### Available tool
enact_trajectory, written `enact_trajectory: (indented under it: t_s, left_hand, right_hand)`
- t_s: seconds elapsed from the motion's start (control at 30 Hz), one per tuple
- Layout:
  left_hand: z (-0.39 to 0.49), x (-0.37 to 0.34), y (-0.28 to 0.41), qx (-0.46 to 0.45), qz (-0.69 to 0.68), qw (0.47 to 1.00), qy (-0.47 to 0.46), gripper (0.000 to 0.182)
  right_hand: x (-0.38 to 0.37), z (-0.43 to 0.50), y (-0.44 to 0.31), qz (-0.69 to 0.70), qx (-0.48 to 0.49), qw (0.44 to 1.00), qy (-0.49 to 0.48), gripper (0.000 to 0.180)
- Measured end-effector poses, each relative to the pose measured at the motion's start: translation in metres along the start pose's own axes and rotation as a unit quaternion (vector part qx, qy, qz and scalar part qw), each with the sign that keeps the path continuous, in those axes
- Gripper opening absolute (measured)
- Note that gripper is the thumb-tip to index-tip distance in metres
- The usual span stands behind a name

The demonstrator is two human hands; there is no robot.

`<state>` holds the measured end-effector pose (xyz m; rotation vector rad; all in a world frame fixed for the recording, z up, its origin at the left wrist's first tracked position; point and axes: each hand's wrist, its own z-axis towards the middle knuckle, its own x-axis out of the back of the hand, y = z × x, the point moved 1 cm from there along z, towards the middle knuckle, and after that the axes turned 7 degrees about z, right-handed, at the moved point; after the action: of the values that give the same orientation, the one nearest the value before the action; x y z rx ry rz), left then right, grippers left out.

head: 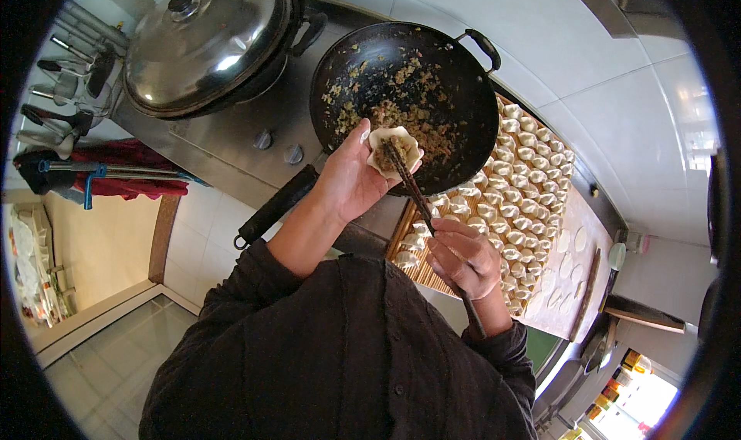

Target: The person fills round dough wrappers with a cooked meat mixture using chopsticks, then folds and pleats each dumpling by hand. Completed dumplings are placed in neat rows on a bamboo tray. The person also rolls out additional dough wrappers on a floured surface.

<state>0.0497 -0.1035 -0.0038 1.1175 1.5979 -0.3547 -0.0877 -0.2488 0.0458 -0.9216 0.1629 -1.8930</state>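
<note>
My left hand (352,176) cups a round dumpling wrapper (412,145) over the near side of a black wok (474,113). A lump of minced filling (383,157) sits inside the wrapper, whose edge curls up all round. With my right hand (466,257) I grip a pair of dark chopsticks (418,195); their tips press into that filling. More filling (425,124) is spread across the wok's bottom and clings to its sides. To the right, many folded dumplings (515,194) lie in rows on a slatted mat (428,278).
A large lidded pan (211,40) stands on the steel stove (231,133), left of the wok. The wok's long handle (278,205) juts towards me under my left forearm. Flat wrappers (564,263) and a rolling pin (586,295) lie on a floured board (587,226). Utensils (69,92) hang at left.
</note>
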Motion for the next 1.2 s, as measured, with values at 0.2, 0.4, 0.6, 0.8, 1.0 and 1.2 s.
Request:
enact_trajectory:
  t_s: [0.2,0.4,0.6,0.8,1.0,1.2]
  left_hand:
    - [0.002,-0.001,0.000,0.007,-0.025,1.000,0.014,0.050]
    - [0.006,0.005,-0.002,-0.002,-0.016,1.000,0.018,0.048]
    - [0.008,0.018,0.010,-0.055,-0.016,0.998,0.018,0.049]
    - [-0.001,0.006,0.014,-0.030,-0.022,0.999,-0.001,0.047]
    - [-0.008,0.002,0.010,0.006,0.013,0.999,-0.033,0.045]
    - [-0.010,-0.006,-0.012,0.058,0.028,0.997,-0.042,0.039]
  right_hand:
    - [-0.005,-0.006,0.003,-0.006,0.019,1.000,-0.008,0.026]
    - [-0.003,-0.003,0.003,-0.011,-0.022,0.999,-0.025,0.028]
    - [-0.008,0.000,0.036,-0.125,-0.104,0.987,0.007,0.031]
    - [-0.036,-0.008,0.059,-0.134,-0.199,0.958,-0.160,0.033]
    - [0.003,0.017,0.039,-0.190,-0.151,0.959,-0.143,0.032]
    - [0.006,0.038,0.031,-0.165,-0.053,0.982,-0.078,0.026]
